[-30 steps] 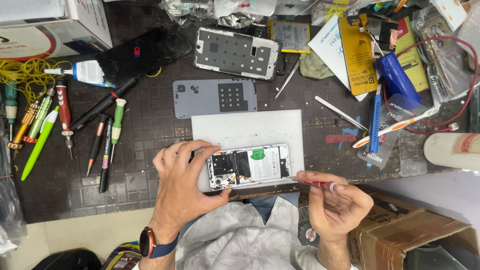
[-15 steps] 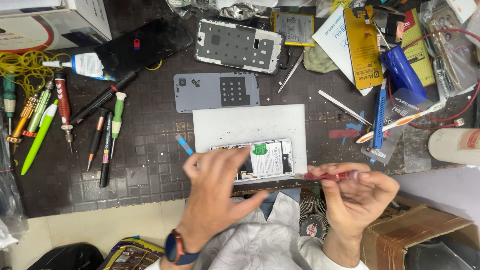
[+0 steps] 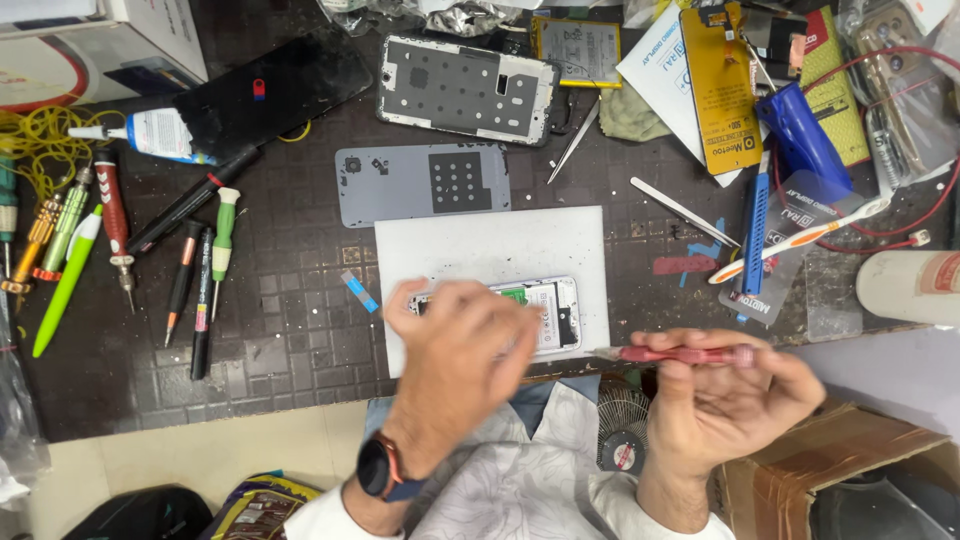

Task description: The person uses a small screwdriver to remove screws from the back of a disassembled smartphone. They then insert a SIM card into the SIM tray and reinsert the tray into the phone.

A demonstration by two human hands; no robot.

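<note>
The left hand [image 3: 462, 365], blurred and wearing a dark wristwatch [image 3: 381, 467], lies over the left part of an opened white-framed smartphone [image 3: 545, 312] whose circuit boards show. Its fingers are loosely curled over the phone, but the blur hides whether they actually grip it. The phone rests on a white rectangular work mat [image 3: 497, 250] near the front edge of the dark tiled desk [image 3: 290, 340].

The right hand [image 3: 722, 398] is just off the desk's front edge, to the right of the phone, fingers closed around a slim red-handled screwdriver [image 3: 680, 354] held roughly level, its tip pointing left toward the mat.

Just left of the mat lies a small blue strip [image 3: 359, 291]. Behind the mat sits a grey phone back cover [image 3: 422, 183], and beyond that a second phone frame [image 3: 466, 90] with its inner side up. On the left, a row of screwdrivers and pens [image 3: 200, 270] lies beside a white glue bottle [image 3: 135, 134]. To the right lie metal tweezers [image 3: 683, 211], a blue tool [image 3: 755, 230] and an orange-and-white toothbrush [image 3: 800, 238].
</note>
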